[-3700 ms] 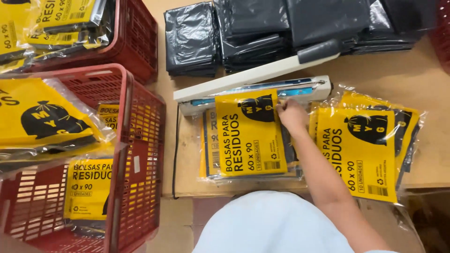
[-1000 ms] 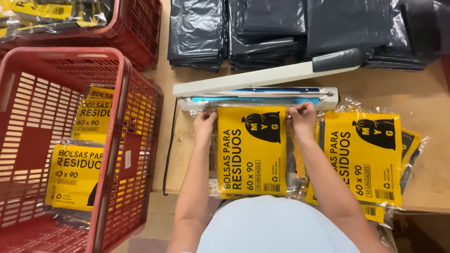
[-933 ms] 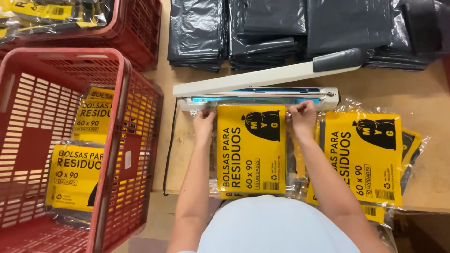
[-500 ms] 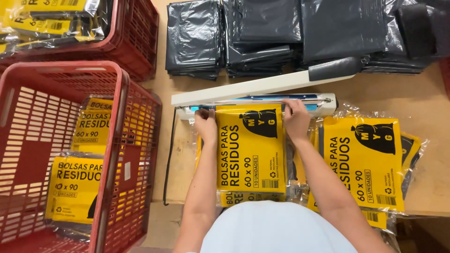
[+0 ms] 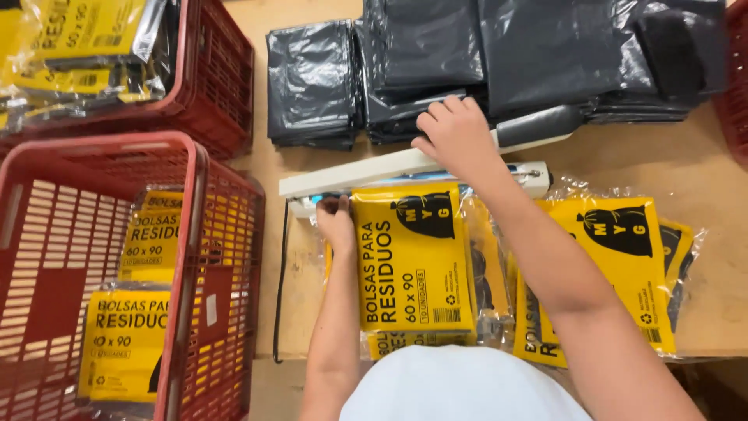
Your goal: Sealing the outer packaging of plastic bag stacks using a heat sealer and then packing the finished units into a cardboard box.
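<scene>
Fingers of my right hand (image 5: 456, 136) rest curled over the long white arm (image 5: 374, 168) of the heat sealer (image 5: 538, 175), pressing on it near its middle; its dark handle (image 5: 541, 125) sticks out to the right, past my knuckles. My left hand (image 5: 336, 224) pinches the far left corner of the yellow packet (image 5: 413, 265) of waste bags, holding its clear top edge in the sealer's slot. The packet lies flat on the wooden worktop (image 5: 701, 164), its far end under the arm and its near end over a second yellow packet (image 5: 409, 343) peeking out at the worktop's near edge. Just to the right, partly under my right forearm, lies another stack of yellow packets (image 5: 623, 265) in clear wrap. Beyond the sealer, at the far side, sit piles of folded black bags (image 5: 312, 82). On the left stands a red plastic basket (image 5: 195, 234) with finished yellow packets (image 5: 125, 343) lying in it, and a second red basket (image 5: 222, 70) further off holds more. A black cord (image 5: 279, 288) runs down the worktop's left edge from the sealer.
</scene>
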